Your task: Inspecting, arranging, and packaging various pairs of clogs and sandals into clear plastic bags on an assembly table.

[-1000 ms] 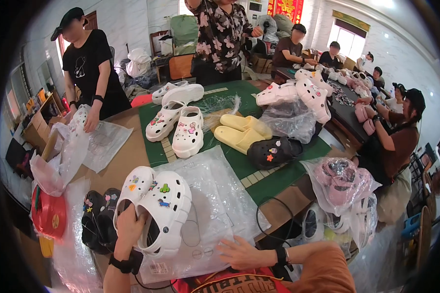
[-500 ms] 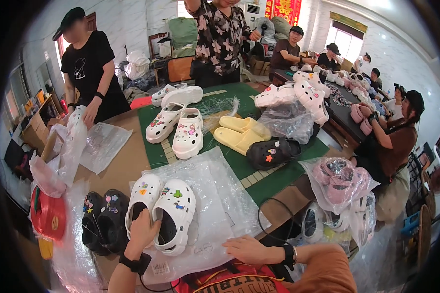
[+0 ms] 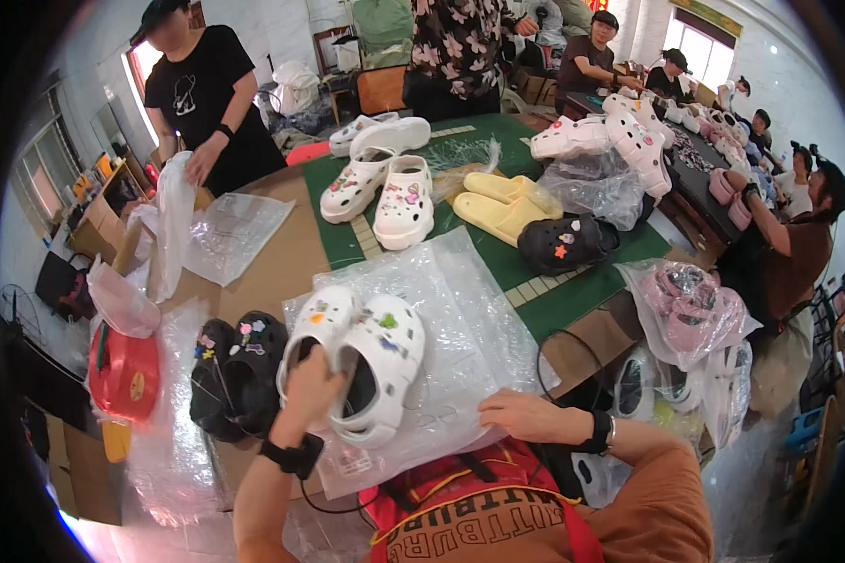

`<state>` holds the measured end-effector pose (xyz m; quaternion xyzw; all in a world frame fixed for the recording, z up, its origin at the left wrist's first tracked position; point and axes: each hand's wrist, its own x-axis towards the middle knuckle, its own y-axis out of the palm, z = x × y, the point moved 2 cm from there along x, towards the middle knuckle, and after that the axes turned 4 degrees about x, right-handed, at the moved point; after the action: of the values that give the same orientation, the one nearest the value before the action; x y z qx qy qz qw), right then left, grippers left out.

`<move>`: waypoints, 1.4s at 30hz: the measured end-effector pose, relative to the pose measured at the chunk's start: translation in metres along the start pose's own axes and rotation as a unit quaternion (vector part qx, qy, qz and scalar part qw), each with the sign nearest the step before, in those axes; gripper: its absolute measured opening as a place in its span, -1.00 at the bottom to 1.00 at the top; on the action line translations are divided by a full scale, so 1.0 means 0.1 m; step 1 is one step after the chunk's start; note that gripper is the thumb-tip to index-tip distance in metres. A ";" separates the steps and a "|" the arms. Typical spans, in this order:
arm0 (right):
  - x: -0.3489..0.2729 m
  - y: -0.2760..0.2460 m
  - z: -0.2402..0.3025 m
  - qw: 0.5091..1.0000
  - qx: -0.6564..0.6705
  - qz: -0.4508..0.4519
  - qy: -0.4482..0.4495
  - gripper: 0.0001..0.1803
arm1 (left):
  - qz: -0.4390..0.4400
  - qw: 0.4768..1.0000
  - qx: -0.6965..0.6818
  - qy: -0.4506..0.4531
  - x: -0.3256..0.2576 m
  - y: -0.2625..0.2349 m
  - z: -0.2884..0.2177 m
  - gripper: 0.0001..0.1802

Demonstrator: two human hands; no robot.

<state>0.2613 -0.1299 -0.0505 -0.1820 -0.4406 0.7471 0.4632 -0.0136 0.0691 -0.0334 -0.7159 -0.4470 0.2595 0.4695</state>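
A pair of white clogs (image 3: 402,336) with colourful charms sits over a clear plastic bag (image 3: 460,324) in front of me. My left hand (image 3: 315,387) is closed on the clogs, its fingers reaching into their foot openings where the two meet. Fingertips inside are hidden, and the clogs are slightly blurred. At the bag's near right edge, my right hand (image 3: 521,417) has its fingers bent onto the plastic and seems to pinch the edge. A pair of black clogs (image 3: 256,361) with charms stands just left of the white pair.
Beyond the bag, white clogs (image 3: 406,211), yellow slippers (image 3: 498,211) and a black clog (image 3: 563,246) rest on a green mat (image 3: 338,239). Bagged pink shoes (image 3: 683,305) lie at right, a red bag (image 3: 127,375) at left. A co-worker (image 3: 202,98) handles plastic at far left.
My view has shifted, so the table appears further right and higher. The white clogs have tilted or risen slightly in my left hand. My right hand's fingers are more bent at the bag's edge.
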 end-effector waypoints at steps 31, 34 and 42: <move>0.34 -1.42 0.02 0.964 0.058 -0.230 0.121 -0.46 | -0.186 0.911 -0.368 0.031 -0.71 -1.17 0.07 -0.65; 0.59 -1.57 0.12 0.968 -0.026 -0.246 0.030 -0.46 | -0.159 0.907 -0.390 0.006 -0.91 -1.25 0.22 -0.65; 1.24 -1.70 0.46 0.966 0.139 -0.100 0.195 -0.38 | -0.093 0.892 -0.433 -0.093 -1.48 -1.42 0.25 -0.65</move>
<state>0.2580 -0.0160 0.1317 -0.2129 -0.2497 0.7007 0.6335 -0.1586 -0.0277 0.0771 -0.7759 -0.6214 0.0608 0.0908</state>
